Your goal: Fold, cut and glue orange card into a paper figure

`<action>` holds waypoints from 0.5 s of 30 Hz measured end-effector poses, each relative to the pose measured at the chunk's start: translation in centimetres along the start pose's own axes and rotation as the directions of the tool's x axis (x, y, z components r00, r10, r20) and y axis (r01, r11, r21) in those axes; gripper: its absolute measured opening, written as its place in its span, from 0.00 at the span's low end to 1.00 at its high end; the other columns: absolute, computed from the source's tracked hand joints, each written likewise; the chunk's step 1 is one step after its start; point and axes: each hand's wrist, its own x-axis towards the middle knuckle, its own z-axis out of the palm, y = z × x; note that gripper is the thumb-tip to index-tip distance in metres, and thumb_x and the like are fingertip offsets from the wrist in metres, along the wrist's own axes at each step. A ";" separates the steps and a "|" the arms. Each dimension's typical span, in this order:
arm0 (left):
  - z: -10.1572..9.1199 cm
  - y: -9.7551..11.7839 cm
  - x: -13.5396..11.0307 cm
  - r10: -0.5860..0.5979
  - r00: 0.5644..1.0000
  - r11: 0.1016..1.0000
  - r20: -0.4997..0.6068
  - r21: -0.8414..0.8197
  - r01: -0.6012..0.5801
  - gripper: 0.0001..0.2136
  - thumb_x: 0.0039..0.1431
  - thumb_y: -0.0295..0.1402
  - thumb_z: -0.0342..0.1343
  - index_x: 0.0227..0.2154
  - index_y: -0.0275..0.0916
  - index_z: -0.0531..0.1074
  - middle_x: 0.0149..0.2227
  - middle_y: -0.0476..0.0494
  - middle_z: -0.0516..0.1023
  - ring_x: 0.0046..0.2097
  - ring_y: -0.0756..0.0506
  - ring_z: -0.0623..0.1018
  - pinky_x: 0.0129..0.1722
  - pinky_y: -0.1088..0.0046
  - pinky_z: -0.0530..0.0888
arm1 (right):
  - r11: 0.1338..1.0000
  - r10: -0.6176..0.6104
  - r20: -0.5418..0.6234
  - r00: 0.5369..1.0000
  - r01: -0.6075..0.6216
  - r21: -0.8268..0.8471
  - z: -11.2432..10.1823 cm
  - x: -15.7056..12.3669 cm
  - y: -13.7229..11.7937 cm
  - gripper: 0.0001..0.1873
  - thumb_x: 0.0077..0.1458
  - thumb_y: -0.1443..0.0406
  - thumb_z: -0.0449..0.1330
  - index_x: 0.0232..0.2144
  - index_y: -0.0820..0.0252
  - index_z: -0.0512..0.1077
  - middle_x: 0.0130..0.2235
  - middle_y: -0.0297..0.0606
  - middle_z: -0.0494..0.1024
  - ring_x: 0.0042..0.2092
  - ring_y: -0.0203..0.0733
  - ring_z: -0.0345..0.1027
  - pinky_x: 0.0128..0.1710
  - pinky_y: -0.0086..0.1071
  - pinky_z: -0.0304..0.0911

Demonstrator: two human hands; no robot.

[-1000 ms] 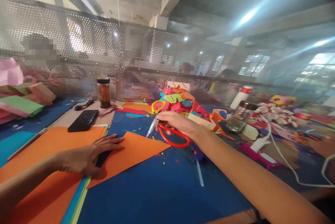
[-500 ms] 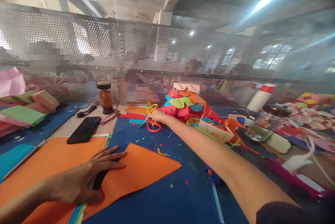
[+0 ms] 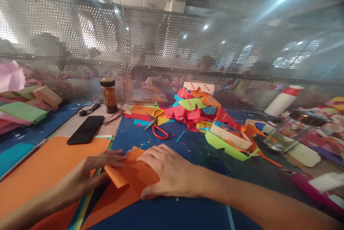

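Observation:
In front of me a sheet of orange paper (image 3: 137,178) is bent over on itself, with its curled edge toward my left hand. My right hand (image 3: 169,174) curls over the sheet's right side and grips it between thumb and fingers. My left hand (image 3: 98,169) is at the left of the fold; its fingers are stretched out and the thumb stands apart from them, near the curled edge. Beyond both hands lies a pair of scissors (image 3: 155,124) with red and yellow handles, blades apart, untouched.
A stack of orange sheets (image 3: 53,158) and a black phone (image 3: 85,129) lie at left, near a dark-capped bottle (image 3: 109,97). Folded coloured paper pieces (image 3: 196,108) are heaped behind the scissors. A glass jar (image 3: 292,129) and a white bottle (image 3: 285,101) stand at right.
My right hand has let go of the scissors, come back toward me and taken hold of the orange paper. The flat, pointed sheet is now folded over.

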 end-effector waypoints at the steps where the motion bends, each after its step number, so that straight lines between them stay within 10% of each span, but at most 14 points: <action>1: 0.0 0.2 0.0 -0.015 1.000 1.000 -0.014 -0.025 0.015 0.15 0.65 0.48 0.54 0.50 0.55 0.78 0.57 0.50 0.78 0.63 0.37 0.72 0.63 0.54 0.68 | 0.999 0.000 -0.031 1.000 0.001 0.032 0.4 -0.2 -0.5 0.35 0.55 0.45 0.64 0.56 0.61 0.70 0.55 0.47 0.76 0.56 0.54 0.67 0.59 0.48 0.57; 8: 0.4 1.8 -0.5 -0.140 0.984 0.990 -0.107 -0.017 0.138 0.16 0.65 0.50 0.53 0.52 0.59 0.76 0.55 0.53 0.80 0.57 0.39 0.78 0.59 0.59 0.74 | 0.999 -0.046 -0.354 0.934 0.043 -0.016 1.1 0.0 -1.5 0.10 0.64 0.67 0.54 0.40 0.61 0.77 0.35 0.38 0.83 0.39 0.42 0.75 0.56 0.42 0.61; 12: 1.2 2.2 -0.9 -0.093 0.981 0.978 -0.171 0.169 0.122 0.26 0.63 0.50 0.56 0.63 0.61 0.62 0.62 0.52 0.73 0.61 0.37 0.74 0.57 0.58 0.75 | 0.990 0.134 -0.556 0.820 -0.135 0.039 -2.2 -1.2 -0.3 0.11 0.61 0.67 0.54 0.38 0.59 0.77 0.36 0.39 0.83 0.39 0.43 0.76 0.41 0.35 0.68; 15: 1.9 2.3 -1.1 0.053 0.999 0.926 0.001 0.374 -0.049 0.39 0.56 0.53 0.61 0.68 0.60 0.51 0.67 0.46 0.65 0.65 0.32 0.68 0.58 0.50 0.73 | 0.945 0.264 -0.656 0.707 -0.325 0.029 -5.7 -3.5 0.9 0.11 0.64 0.62 0.54 0.38 0.57 0.76 0.33 0.37 0.82 0.34 0.42 0.76 0.33 0.33 0.66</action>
